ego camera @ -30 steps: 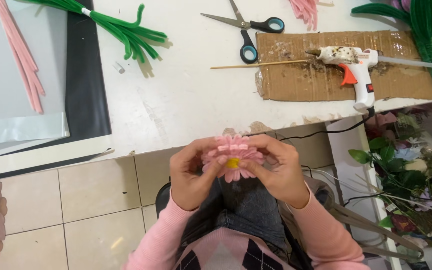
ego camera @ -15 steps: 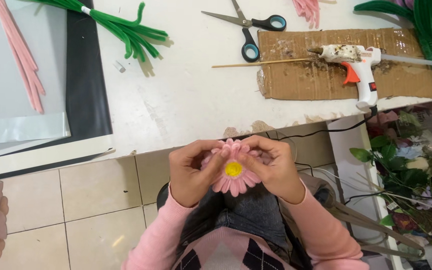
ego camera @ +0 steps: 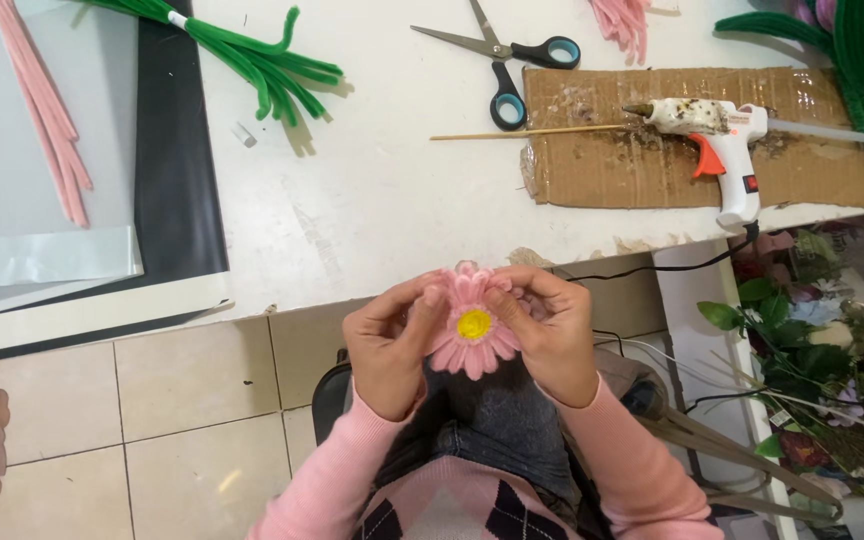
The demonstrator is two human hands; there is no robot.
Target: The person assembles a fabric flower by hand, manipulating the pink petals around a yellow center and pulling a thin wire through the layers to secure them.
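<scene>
Pinched at six o'clock between left hand [ego camera: 389, 345] and right hand [ego camera: 552, 335], pink pipe-cleaner flower [ego camera: 472, 328] with yellow centre, both hands clamped on its petals, brown cardboard sheet [ego camera: 612, 160] at one o'clock on white surface [ego camera: 392, 200], glue gun [ego camera: 717, 140] laid on it, grey and black flat sheets [ego camera: 42, 250] at ten o'clock.

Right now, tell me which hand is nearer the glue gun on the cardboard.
Right. The right hand holds the pink flower below the table edge, below and left of the glue gun. The left hand grips the flower's other side, farther left.
</scene>
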